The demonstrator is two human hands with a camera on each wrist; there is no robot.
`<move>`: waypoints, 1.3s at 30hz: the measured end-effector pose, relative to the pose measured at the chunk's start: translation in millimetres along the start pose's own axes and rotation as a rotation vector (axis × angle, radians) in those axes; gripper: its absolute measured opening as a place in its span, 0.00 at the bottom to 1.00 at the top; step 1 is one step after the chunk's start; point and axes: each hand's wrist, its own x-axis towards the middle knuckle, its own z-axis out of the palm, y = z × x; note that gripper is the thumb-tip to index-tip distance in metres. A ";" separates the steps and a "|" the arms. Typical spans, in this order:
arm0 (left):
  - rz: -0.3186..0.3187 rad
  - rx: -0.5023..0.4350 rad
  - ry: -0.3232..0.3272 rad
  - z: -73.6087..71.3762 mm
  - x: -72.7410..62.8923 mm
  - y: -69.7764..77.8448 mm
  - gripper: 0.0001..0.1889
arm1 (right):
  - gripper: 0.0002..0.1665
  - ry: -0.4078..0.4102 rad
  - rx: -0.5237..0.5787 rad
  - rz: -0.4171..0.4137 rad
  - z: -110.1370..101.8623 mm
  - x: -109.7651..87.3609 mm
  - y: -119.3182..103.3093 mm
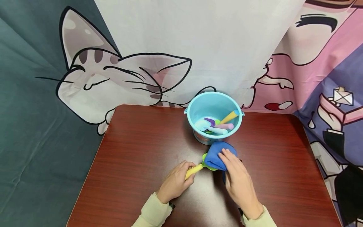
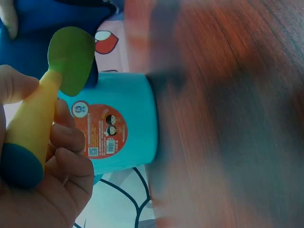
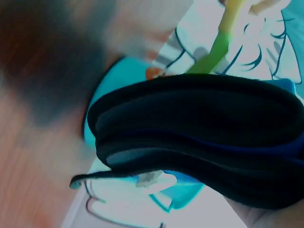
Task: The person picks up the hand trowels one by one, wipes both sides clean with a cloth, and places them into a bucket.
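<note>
My left hand (image 1: 175,181) grips the yellow handle of a toy shovel (image 1: 194,171), which has a green head. In the left wrist view the shovel (image 2: 33,118) shows a dark blue handle end, with fingers curled round the grip. My right hand (image 1: 239,181) holds a folded blue cloth (image 1: 216,154) against the green head, partly covering it. Dark edging runs along the folds of the cloth (image 3: 199,114) in the right wrist view. Both hands are above the table, just in front of a light blue bucket (image 1: 202,137).
Inside the bucket lie several toy tools, among them one with a yellow handle (image 1: 230,116) and one with a pink handle (image 1: 224,126). The bucket stands at the back edge of the brown wooden table (image 1: 136,142). Behind hangs a cat-print curtain (image 1: 153,34).
</note>
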 end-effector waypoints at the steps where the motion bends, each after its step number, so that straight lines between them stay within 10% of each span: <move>1: 0.003 0.000 -0.006 0.1 0.2 0.7 0.14 | 0.30 -0.017 0.001 -0.015 2.2 -0.9 -2.5; 19: 0.046 0.012 -0.003 -5.6 -2.3 4.5 0.14 | 0.23 -0.110 -0.006 -0.045 15.9 -9.7 -5.8; 39: 0.092 -0.020 0.038 -57.8 2.2 8.9 0.13 | 0.29 0.069 -0.137 0.289 -26.4 -9.0 48.1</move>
